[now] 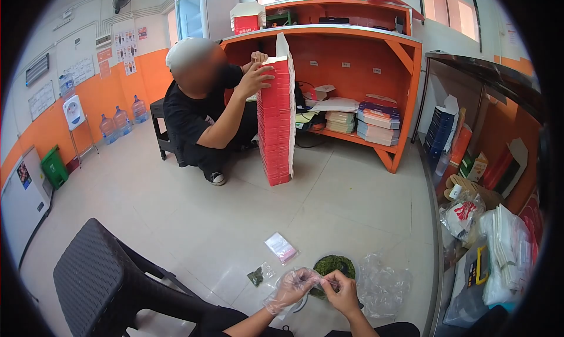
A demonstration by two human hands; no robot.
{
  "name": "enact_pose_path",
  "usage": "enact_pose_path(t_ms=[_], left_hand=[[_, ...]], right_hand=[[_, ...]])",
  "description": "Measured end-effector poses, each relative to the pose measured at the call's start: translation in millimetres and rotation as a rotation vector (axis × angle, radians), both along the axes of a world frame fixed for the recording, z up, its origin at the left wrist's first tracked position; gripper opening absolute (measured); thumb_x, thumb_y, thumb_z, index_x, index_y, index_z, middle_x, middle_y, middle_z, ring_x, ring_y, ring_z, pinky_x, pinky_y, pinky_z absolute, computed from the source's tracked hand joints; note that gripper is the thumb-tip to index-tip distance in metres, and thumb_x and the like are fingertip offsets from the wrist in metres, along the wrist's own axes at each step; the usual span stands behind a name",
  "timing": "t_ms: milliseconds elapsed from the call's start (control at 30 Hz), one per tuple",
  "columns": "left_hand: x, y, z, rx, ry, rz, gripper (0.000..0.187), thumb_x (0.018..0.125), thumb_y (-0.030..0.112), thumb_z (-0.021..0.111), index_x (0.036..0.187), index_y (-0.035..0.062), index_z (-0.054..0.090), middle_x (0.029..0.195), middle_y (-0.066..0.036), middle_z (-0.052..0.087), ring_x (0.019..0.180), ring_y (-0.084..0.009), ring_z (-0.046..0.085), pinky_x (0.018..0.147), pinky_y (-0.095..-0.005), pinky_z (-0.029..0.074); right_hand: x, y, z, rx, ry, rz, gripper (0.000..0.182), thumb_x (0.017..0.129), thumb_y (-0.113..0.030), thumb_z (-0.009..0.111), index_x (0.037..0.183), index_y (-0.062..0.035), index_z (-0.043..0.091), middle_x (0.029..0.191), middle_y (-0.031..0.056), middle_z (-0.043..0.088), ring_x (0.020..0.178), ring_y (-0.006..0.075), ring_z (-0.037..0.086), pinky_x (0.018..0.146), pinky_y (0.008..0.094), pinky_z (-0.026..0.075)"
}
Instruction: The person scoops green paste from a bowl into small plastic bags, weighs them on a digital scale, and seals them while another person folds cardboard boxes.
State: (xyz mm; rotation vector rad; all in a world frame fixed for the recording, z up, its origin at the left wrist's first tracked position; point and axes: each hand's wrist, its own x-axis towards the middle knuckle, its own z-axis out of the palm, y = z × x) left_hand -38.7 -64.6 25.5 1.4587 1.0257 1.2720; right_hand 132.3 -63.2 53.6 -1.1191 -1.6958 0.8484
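My left hand, in a clear plastic glove, is closed with its fingertips pinching a piece of thin clear plastic. Opposite it, my right hand is bare and pinches the same plastic, which looks like a small bag. Just beyond both hands stands a round container of chopped green stuff, with a dark handle or spoon partly hidden in it. Left of it on the floor lies a small clear bag with green contents. A pack of clear bags lies further out. Crumpled clear plastic spreads to the right.
A person crouches ahead, hands on a tall stack of red folded cartons. A black stool stands at left. An orange shelf unit is behind. Along the right, a metal rack holds bags and boxes.
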Motion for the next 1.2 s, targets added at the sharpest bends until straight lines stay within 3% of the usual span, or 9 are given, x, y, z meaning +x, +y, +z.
enact_pose_path(t_ms=[67, 167, 300, 433, 500, 733, 800, 1133, 1200], left_hand=[[-1, -1, 7, -0.064, -0.021, 0.037, 0.011, 0.09, 0.013, 0.065, 0.092, 0.0018, 0.064, 0.083, -0.002, 0.064, 0.078, -0.0078, 0.058, 0.071, -0.0251, 0.048], [-8, 0, 13, -0.11, -0.061, 0.104, 0.012, 0.09, 0.013, 0.066, 0.089, 0.0015, 0.065, 0.081, -0.001, 0.064, 0.075, -0.0074, 0.057, 0.068, -0.0246, 0.047], [-15, -2, 25, -0.253, -0.156, 0.132, 0.013, 0.09, 0.015, 0.066, 0.089, 0.0022, 0.066, 0.081, 0.001, 0.062, 0.074, -0.0062, 0.054, 0.066, -0.0235, 0.045], [-38, 6, 23, -0.015, -0.193, 0.141, 0.018, 0.092, 0.022, 0.064, 0.094, 0.0052, 0.068, 0.084, 0.002, 0.063, 0.079, -0.006, 0.054, 0.07, -0.0236, 0.045], [-73, 13, 22, -0.034, -0.244, 0.467, 0.023, 0.094, 0.027, 0.06, 0.098, 0.0053, 0.067, 0.086, 0.0, 0.063, 0.079, -0.0066, 0.054, 0.072, -0.0236, 0.045], [-156, 11, 33, 0.053, -0.58, 1.077, 0.033, 0.096, 0.031, 0.054, 0.106, 0.0007, 0.062, 0.093, -0.005, 0.062, 0.076, -0.0103, 0.052, 0.068, -0.0241, 0.043], [-159, 11, 28, 0.015, -0.668, 1.011, 0.034, 0.096, 0.032, 0.054, 0.108, 0.0014, 0.061, 0.095, -0.005, 0.061, 0.077, -0.0105, 0.052, 0.068, -0.0241, 0.043], [-161, 18, 21, -0.095, -0.762, 0.92, 0.039, 0.091, 0.039, 0.061, 0.114, 0.0072, 0.061, 0.1, -0.002, 0.061, 0.08, -0.0108, 0.052, 0.071, -0.0254, 0.043], [-161, 21, 18, -0.125, -0.771, 0.919, 0.039, 0.09, 0.039, 0.061, 0.114, 0.0073, 0.061, 0.1, -0.002, 0.061, 0.081, -0.011, 0.052, 0.072, -0.0258, 0.043]], right_hand=[[0, 3, -8, -0.087, 0.073, -0.004, 0.011, 0.086, -0.011, 0.067, 0.083, -0.0005, 0.063, 0.07, 0.0007, 0.064, 0.062, 0.0032, 0.053, 0.056, 0.0211, 0.043], [1, 4, -3, -0.014, 0.03, -0.019, 0.012, 0.086, -0.011, 0.067, 0.082, -0.0015, 0.063, 0.067, -0.0028, 0.06, 0.058, 0.0012, 0.048, 0.053, 0.0199, 0.039], [1, 2, 15, -0.032, -0.043, -0.05, 0.008, 0.083, -0.011, 0.068, 0.081, -0.0032, 0.065, 0.065, 0.004, 0.062, 0.053, 0.0091, 0.052, 0.049, 0.0255, 0.04], [-10, -5, 43, 0.108, -0.16, -0.052, 0.006, 0.086, -0.006, 0.064, 0.086, -0.0011, 0.066, 0.071, 0.0093, 0.066, 0.06, 0.0127, 0.062, 0.052, 0.0262, 0.045], [-24, -10, 46, 0.119, -0.072, -0.089, 0.01, 0.088, -0.005, 0.061, 0.093, -0.0001, 0.068, 0.074, 0.0101, 0.067, 0.06, 0.0127, 0.062, 0.052, 0.025, 0.047], [-104, 2, -82, -0.564, 0.285, 0.148, 0.021, 0.094, -0.007, 0.054, 0.107, 0.0071, 0.063, 0.082, 0.0145, 0.068, 0.064, 0.0149, 0.065, 0.053, 0.0247, 0.05], [-130, 18, -128, -0.675, 0.457, 0.123, 0.024, 0.094, -0.007, 0.052, 0.111, 0.0086, 0.061, 0.083, 0.016, 0.068, 0.066, 0.0167, 0.067, 0.054, 0.0247, 0.051], [-146, 137, -226, -0.632, 0.093, -0.555, 0.03, 0.083, 0.012, 0.048, 0.111, 0.0086, 0.058, 0.098, 0.0178, 0.063, 0.082, 0.0248, 0.065, 0.069, 0.0313, 0.057], [-149, 148, -237, -0.834, 0.412, -0.539, 0.03, 0.08, 0.013, 0.05, 0.108, 0.0063, 0.06, 0.093, 0.015, 0.063, 0.077, 0.0201, 0.063, 0.067, 0.0286, 0.056]])
